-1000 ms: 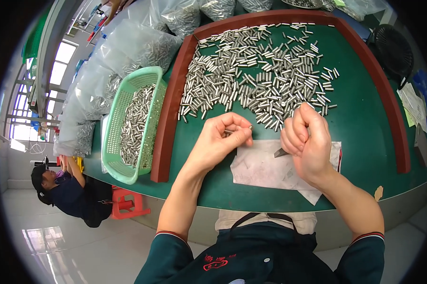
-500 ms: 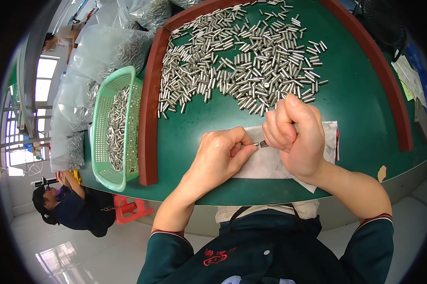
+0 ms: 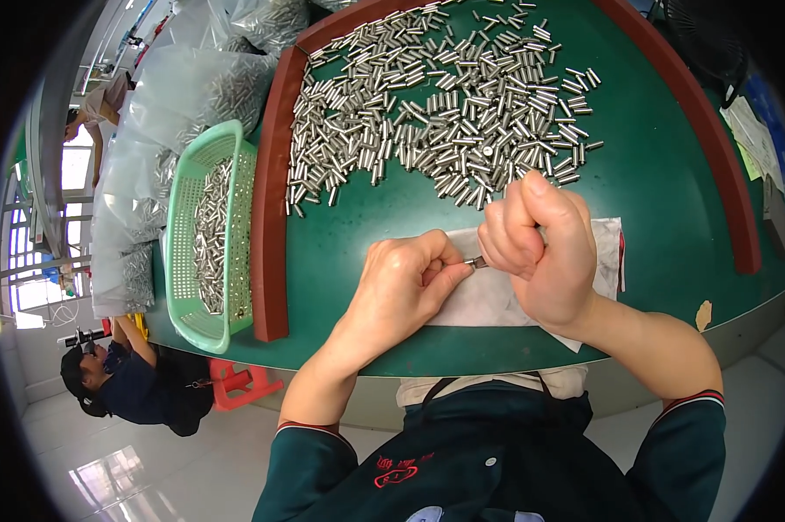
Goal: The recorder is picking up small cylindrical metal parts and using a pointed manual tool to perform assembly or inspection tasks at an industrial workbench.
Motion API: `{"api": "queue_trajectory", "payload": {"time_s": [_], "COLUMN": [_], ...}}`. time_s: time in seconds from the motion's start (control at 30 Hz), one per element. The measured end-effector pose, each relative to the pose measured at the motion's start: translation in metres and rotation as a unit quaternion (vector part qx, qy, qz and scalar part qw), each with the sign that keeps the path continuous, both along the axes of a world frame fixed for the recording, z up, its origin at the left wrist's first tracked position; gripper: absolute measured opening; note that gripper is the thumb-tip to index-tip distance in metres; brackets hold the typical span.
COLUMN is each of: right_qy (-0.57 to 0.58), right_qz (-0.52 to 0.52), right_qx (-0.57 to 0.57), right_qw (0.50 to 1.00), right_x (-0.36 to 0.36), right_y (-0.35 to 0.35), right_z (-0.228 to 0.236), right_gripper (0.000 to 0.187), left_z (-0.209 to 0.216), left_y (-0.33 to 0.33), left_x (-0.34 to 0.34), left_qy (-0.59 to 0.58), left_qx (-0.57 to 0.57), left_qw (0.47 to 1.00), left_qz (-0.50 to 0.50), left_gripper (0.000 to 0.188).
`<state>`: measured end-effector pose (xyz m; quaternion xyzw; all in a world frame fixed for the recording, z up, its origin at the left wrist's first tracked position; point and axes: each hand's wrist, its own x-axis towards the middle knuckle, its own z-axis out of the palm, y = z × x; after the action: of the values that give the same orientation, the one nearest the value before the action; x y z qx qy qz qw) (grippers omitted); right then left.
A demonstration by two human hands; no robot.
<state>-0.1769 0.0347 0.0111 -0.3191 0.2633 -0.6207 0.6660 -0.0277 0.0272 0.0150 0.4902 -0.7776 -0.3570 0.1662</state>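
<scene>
Pinched between thumb and forefinger, one small metal pin (image 3: 469,264) was grasped by the person's left hand (image 3: 401,283), its end poking out toward the right. In the head view, that hand lay low over the table (image 3: 671,235), knuckles up, wrist bent a little, the forearm slanting in from the lower left. The right hand (image 3: 545,261) was clenched into a fist with the thumb uppermost, and one dark, narrow tool (image 3: 481,262) jutted from it toward the pin. Tool and pin met or very nearly so; I couldn't tell if they touched. The right forearm ran out to a bent elbow at the lower right.

Both hands were above one pale, stained cloth (image 3: 497,304). Beyond them lay a heap of loose pins (image 3: 453,143), hundreds of them, too many to count. Three reddish-brown rails bordered it: one at left (image 3: 273,217), one at the far side (image 3: 358,16) and one at right (image 3: 706,130). Just outside the left rail stood one green basket (image 3: 240,239) of pins, with several clear bags (image 3: 149,104) behind. I counted one tan scrap (image 3: 704,315), one red stool (image 3: 244,387) and two other people, one seated (image 3: 140,387), one farther off (image 3: 101,109).
</scene>
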Motion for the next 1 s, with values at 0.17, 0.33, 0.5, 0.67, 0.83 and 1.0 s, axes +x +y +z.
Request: {"api": "queue_trajectory", "payload": {"time_s": [0.17,0.33,0.5,0.67,0.83,1.0], "right_qy": [0.018,0.078,0.123,-0.015,-0.053,-0.041], "right_qz": [-0.005,-0.035,-0.059,-0.011,-0.005,-0.002], "right_qx": [-0.006,-0.036,-0.064,-0.008,0.008,0.025], "right_qw": [1.000,0.996,0.989,1.000,0.999,0.999], "right_x": [0.003,0.010,0.012,0.000,-0.004,-0.002], "right_y": [0.000,0.006,0.004,-0.002,-0.003,-0.004], "right_z": [-0.003,-0.001,-0.001,0.001,-0.001,-0.004], "right_gripper": [0.043,0.042,0.042,0.044,0.043,0.043], "left_z": [-0.002,-0.001,0.003,0.006,-0.010,-0.003], "left_y": [0.000,-0.002,-0.004,-0.009,-0.027,-0.032], "left_x": [0.000,0.001,-0.001,0.012,0.035,0.031], "left_qy": [0.006,0.020,0.011,0.086,0.485,0.491], "left_qx": [0.015,0.017,0.012,0.100,0.370,0.368], "left_qw": [1.000,1.000,1.000,0.991,0.788,0.774], "left_qz": [0.008,0.006,-0.003,0.038,0.083,0.156], "left_gripper": [0.014,0.014,0.014,0.012,0.014,0.019]}}
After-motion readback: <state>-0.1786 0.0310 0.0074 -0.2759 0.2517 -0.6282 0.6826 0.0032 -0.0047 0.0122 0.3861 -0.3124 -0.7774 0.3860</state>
